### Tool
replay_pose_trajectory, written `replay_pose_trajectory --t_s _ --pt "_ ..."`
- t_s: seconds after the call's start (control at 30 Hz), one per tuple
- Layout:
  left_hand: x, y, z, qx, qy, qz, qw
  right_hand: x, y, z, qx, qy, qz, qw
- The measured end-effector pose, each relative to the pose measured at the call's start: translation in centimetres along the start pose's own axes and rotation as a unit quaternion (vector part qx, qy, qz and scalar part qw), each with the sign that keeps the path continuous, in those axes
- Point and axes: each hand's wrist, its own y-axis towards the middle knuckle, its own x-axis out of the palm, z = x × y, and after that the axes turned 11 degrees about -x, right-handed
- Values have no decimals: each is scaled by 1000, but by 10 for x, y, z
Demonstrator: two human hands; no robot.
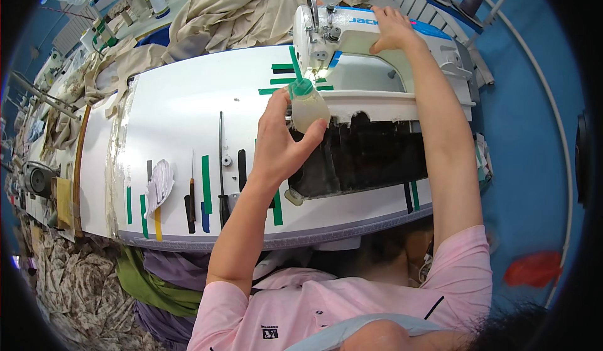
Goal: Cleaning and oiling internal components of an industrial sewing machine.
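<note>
My left hand [281,140] is closed around a clear squeeze oil bottle [310,113] with a green cap and a long green nozzle. The nozzle points up beside the needle end of a white and blue sewing machine [433,46]. My right hand [396,32] grips the top of the machine's arm, fingers over it and thumb on the near side. The machine head appears tipped back, with its lamp lit. In front of its bed, a dark oil pan [370,156] shows through the cutout in the white table [176,112].
Left of the cutout lie a screwdriver [223,203], an awl [192,191], a bobbin [227,161] and a white folded piece [160,188], among coloured tape strips. Beige cloth [220,18] is heaped behind. Thread cones [471,0] stand at the far right.
</note>
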Motion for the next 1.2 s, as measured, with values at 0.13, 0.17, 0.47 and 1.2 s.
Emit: replay_pose_trajectory --t_s 0.13,0.17,0.47,1.2 --pt "0 0 -4 22 2 8 1000 0 -1 -3 11 -5 -6 1000" --pt "0 0 -3 25 6 3 1000 -1 -2 -2 14 -5 -7 1000" --pt "-7 -25 1 -4 -1 -27 1000 -8 -28 -4 8 -14 69 997" --pt "-10 -76 -33 -16 -2 -113 993 6 -115 -8 20 -59 250 966"
